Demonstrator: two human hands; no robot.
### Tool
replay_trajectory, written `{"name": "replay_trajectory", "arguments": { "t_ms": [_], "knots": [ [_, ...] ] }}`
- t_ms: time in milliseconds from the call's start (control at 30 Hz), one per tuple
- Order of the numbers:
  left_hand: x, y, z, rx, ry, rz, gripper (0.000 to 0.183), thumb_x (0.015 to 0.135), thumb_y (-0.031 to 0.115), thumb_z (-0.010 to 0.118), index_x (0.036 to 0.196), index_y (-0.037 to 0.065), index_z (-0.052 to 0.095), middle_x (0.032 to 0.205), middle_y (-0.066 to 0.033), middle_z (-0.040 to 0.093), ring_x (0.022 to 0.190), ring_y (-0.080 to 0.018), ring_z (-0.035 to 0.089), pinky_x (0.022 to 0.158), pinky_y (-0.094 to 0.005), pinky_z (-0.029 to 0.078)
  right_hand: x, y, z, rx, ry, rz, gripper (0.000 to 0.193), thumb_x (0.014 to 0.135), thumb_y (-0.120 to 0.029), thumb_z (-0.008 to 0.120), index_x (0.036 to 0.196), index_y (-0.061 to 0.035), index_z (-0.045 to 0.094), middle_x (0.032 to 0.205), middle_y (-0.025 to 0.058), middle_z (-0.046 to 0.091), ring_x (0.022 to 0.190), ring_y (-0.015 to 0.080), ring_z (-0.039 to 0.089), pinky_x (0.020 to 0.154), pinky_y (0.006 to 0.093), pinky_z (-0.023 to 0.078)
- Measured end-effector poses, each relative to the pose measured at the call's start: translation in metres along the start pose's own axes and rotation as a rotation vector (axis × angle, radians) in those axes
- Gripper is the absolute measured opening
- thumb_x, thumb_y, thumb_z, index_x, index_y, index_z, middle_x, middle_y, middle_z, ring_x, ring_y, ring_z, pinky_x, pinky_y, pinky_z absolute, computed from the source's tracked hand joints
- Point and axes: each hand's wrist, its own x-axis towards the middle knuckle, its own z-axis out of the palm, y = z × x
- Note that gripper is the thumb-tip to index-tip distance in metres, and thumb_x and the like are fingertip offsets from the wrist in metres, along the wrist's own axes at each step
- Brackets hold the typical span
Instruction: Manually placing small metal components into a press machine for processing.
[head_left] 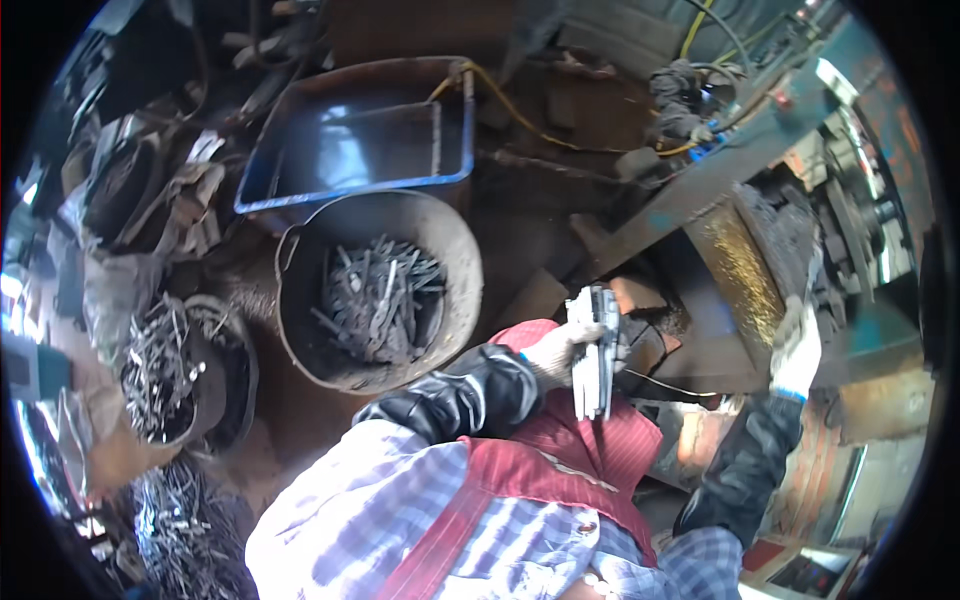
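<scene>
Head view: bucket (pixel 460 260) of strips (pixel 385 300), left hand (pixel 566 352) round bundle (pixel 594 372), right hand (pixel 796 345) grip unclear

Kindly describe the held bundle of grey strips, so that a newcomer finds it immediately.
Find the big round grey bucket holding loose grey strips. To its right, the person's white-gloved left hand grips a bundle of narrow grey metal-looking strips. Unlike the bucket's jumble, these lie side by side.
</scene>
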Motion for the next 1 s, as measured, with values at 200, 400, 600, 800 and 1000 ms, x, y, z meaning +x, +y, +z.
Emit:
{"name": "replay_trajectory", "arguments": {
  "t_ms": [200, 400, 600, 800, 1000],
  "knots": [
    [0.007, -0.004, -0.001, 0.046, 0.105, 0.025, 0.033, 0.086, 0.023, 0.066, 0.114, 0.007, 0.057, 0.098, -0.0175, 0.069, 0.086, -0.0313, 0.069, 0.081, -0.0462, 0.058, -0.077, 0.014, 0.146, -0.161, -0.063, 0.28, 0.031, 0.098, -0.03, 0.056, 0.105, -0.0009, 0.064, 0.069, -0.0058, 0.053, 0.05, 0.0036, 0.047, 0.043, 0.0182, 0.04],
    [0.014, -0.013, -0.014, 0.121, 0.126, 0.111, 0.019, 0.086, 0.026, 0.067, 0.096, 0.009, 0.065, 0.083, -0.0041, 0.068, 0.069, -0.016, 0.067, 0.061, -0.0311, 0.055, -0.067, 0.056, 0.303, -0.066, -0.639, 0.666, 0.031, 0.099, -0.033, 0.053, 0.093, -0.0046, 0.063, 0.062, -0.0059, 0.049, 0.046, 0.0062, 0.04, 0.042, 0.022, 0.032],
    [0.001, -0.004, -0.023, 0.762, 0.251, 0.232, 0.027, 0.088, 0.028, 0.065, 0.104, 0.007, 0.062, 0.091, -0.0076, 0.066, 0.072, -0.0201, 0.062, 0.067, -0.0344, 0.051, -0.025, 0.102, 0.478, 0.46, -0.855, 0.597, 0.029, 0.1, -0.027, 0.052, 0.098, -0.0007, 0.063, 0.08, 0.0067, 0.063, 0.071, 0.0199, 0.063, 0.068, 0.0329, 0.053],
    [-0.024, 0.018, -0.032, 0.818, 0.228, 0.253, 0.036, 0.087, 0.027, 0.066, 0.114, 0.004, 0.058, 0.103, -0.0123, 0.064, 0.089, -0.0255, 0.062, 0.081, -0.0402, 0.05, -0.073, 0.108, 0.416, -0.3, -0.954, 0.12, 0.033, 0.093, -0.025, 0.063, 0.113, 0.0016, 0.065, 0.09, 0.0087, 0.07, 0.075, 0.0184, 0.068, 0.076, 0.0327, 0.056],
    [0.001, 0.011, -0.014, 0.166, 0.237, 0.056, 0.046, 0.087, 0.025, 0.067, 0.125, 0.002, 0.054, 0.115, -0.0171, 0.063, 0.105, -0.0308, 0.061, 0.095, -0.0459, 0.049, -0.13, 0.094, 0.206, -0.135, -0.118, 0.11, 0.035, 0.093, -0.026, 0.064, 0.116, 0.0004, 0.065, 0.095, 0.008, 0.071, 0.089, 0.0153, 0.067, 0.079, 0.0302, 0.054]
  ]
}}
